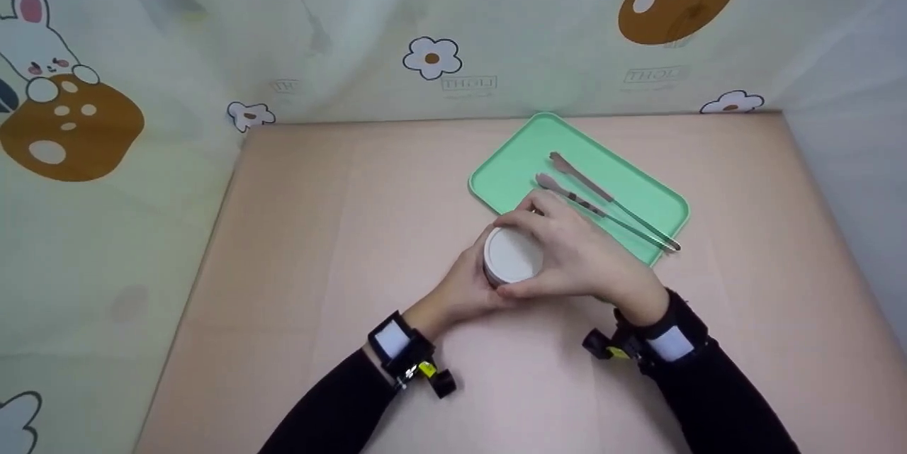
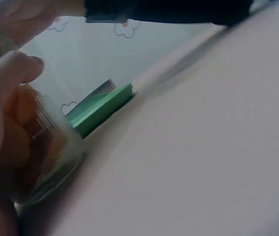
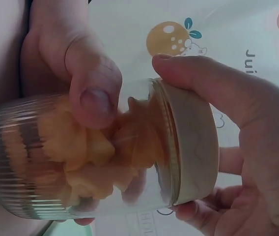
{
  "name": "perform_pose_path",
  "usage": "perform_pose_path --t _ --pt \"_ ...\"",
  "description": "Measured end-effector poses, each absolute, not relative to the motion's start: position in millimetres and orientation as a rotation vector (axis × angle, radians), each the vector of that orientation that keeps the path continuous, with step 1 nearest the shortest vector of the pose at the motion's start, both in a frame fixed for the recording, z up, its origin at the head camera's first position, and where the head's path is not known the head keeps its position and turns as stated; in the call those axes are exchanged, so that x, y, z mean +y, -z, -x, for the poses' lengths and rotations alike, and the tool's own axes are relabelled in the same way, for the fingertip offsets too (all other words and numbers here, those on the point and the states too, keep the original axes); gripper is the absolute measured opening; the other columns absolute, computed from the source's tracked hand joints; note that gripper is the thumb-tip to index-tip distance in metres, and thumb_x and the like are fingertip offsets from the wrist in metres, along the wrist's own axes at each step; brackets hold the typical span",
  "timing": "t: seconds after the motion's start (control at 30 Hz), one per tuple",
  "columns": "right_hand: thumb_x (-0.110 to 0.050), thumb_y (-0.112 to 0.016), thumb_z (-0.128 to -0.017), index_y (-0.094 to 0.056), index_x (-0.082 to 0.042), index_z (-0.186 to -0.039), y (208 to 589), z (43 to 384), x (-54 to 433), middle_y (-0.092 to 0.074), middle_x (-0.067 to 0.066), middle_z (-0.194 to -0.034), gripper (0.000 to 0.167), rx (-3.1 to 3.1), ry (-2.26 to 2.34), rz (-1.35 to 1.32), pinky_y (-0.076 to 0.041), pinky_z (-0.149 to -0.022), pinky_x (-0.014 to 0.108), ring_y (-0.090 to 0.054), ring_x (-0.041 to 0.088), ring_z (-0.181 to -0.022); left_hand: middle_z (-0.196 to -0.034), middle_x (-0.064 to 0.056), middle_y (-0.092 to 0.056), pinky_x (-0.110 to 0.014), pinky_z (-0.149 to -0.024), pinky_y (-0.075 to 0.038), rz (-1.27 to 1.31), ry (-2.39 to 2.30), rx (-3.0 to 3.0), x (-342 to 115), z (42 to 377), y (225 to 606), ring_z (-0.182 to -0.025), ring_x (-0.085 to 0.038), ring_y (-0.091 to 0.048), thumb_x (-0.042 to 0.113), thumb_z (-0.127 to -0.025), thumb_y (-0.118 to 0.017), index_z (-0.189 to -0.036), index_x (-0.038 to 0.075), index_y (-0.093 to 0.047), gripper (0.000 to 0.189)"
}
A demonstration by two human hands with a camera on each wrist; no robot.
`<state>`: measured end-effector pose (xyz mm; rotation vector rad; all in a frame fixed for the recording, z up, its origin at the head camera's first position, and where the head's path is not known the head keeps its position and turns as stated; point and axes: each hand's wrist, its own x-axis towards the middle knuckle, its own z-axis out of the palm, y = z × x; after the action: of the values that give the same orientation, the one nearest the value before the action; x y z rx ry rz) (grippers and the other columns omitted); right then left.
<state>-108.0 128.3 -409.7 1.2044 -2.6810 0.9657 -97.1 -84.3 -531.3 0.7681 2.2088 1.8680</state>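
A clear ribbed jar [image 3: 51,191] with orange pieces inside is held between both hands over the table. Its cream-white lid [image 1: 511,257] sits on the mouth, seen from above in the head view. My left hand [image 1: 464,287] wraps round the jar's body, its thumb lying across the glass in the right wrist view. My right hand [image 1: 581,256] grips the lid by its rim, thumb on one side and fingers on the other. Whether the lid is loose cannot be told.
Behind the hands, a green tray [image 1: 510,163] lies on the pinkish table [image 1: 297,248]. Long metal tongs [image 1: 584,181] rest on it, their joined end reaching over the right edge. A printed curtain [image 1: 354,36] stands at the table's back and left.
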Motion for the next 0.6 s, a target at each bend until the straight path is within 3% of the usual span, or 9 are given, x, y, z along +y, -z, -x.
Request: perform_pose_path --t 0.13,0.23,0.33,0.47,0.6 --pt "-0.049 -0.102 -0.067 -0.075 -0.011 -0.126 410.4 106.0 124.3 -0.057 0.005 -0.109 0.075 -2.676 -0.959 -1.154 -0.057 -0.098 0.045 -0.059 0.023 -0.103 -0.159 -0.013 -0.055 -0.043 -0.125 -0.039 -0.711 -1.854 2.174 -86.7 96.2 530.8 -0.143 -0.025 -0.053 0.010 -0.075 -0.091 -0.171 0.005 -0.025 0.117" --pt "-0.048 -0.101 -0.068 -0.074 -0.009 -0.126 409.4 104.3 121.8 -0.056 0.008 -0.112 0.075 -2.698 -0.938 -1.127 -0.056 -0.105 0.051 -0.059 0.029 -0.111 -0.161 -0.015 -0.053 -0.044 -0.126 -0.038 -0.693 -1.845 2.175 -86.8 95.6 530.2 -0.144 -0.027 -0.052 0.009 -0.075 -0.091 -0.171 0.004 -0.025 0.117" --pt "-0.048 -0.100 -0.070 -0.074 -0.008 -0.127 409.0 103.7 120.1 -0.056 0.009 -0.115 0.074 -2.727 -0.916 -1.098 -0.056 -0.104 0.054 -0.059 0.032 -0.114 -0.162 -0.015 -0.051 -0.045 -0.127 -0.037 -0.678 -1.831 2.187 -86.6 96.2 528.8 -0.146 -0.027 -0.051 0.009 -0.075 -0.092 -0.172 0.004 -0.024 0.118" --pt "-0.047 -0.100 -0.070 -0.073 -0.009 -0.128 409.3 105.2 118.1 -0.056 0.008 -0.115 0.074 -2.743 -0.924 -1.096 -0.057 -0.098 0.052 -0.058 0.030 -0.111 -0.161 -0.016 -0.052 -0.045 -0.127 -0.037 -0.662 -1.822 2.224 -87.6 96.6 529.1 -0.145 -0.028 -0.052 0.010 -0.073 -0.093 -0.171 0.003 -0.025 0.120" --pt "-0.045 -0.101 -0.069 -0.072 -0.008 -0.127 410.1 107.1 118.4 -0.055 0.007 -0.114 0.076 -2.732 -0.951 -1.119 -0.055 -0.107 0.050 -0.057 0.030 -0.114 -0.160 -0.017 -0.053 -0.045 -0.126 -0.039 -0.682 -1.824 2.245 -86.6 97.9 531.3 -0.144 -0.030 -0.053 0.012 -0.072 -0.094 -0.170 0.001 -0.026 0.119"
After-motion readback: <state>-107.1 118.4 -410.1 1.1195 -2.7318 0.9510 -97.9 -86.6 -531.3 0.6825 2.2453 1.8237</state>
